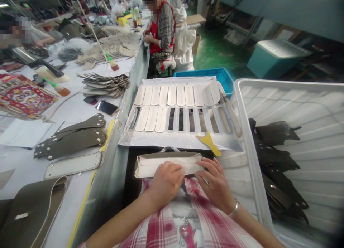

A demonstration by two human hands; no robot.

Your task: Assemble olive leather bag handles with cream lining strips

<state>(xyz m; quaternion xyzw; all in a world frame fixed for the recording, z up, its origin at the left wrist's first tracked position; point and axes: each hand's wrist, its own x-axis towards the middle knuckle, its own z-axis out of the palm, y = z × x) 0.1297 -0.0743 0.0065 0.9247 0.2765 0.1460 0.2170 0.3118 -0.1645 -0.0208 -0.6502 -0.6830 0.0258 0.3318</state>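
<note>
Close to my lap is a long, folded bag piece (pixel 149 165) with an off-white inside and a dark olive outer edge; a seam line runs along its length. My left hand (pixel 168 180) presses its curled fingers over the middle of this piece. At the piece's right end, my right hand (pixel 215 180) grips the edge with bent fingers; the thumb's contact is hard to see. Just beyond stands a white slotted rack (pixel 166 139) holding rows of pale rounded strips (pixel 172 95). A yellow Y-shaped tool (pixel 209 142) lies on the rack's front right corner.
To the right, a large white bin (pixel 249 162) contains dark olive pieces (pixel 279 190). The left table carries olive straps (pixel 77 139), a pale strip (pixel 73 165), a phone (pixel 106 107) and a folded olive piece (pixel 29 212). A person in a red apron (pixel 158 29) sits ahead.
</note>
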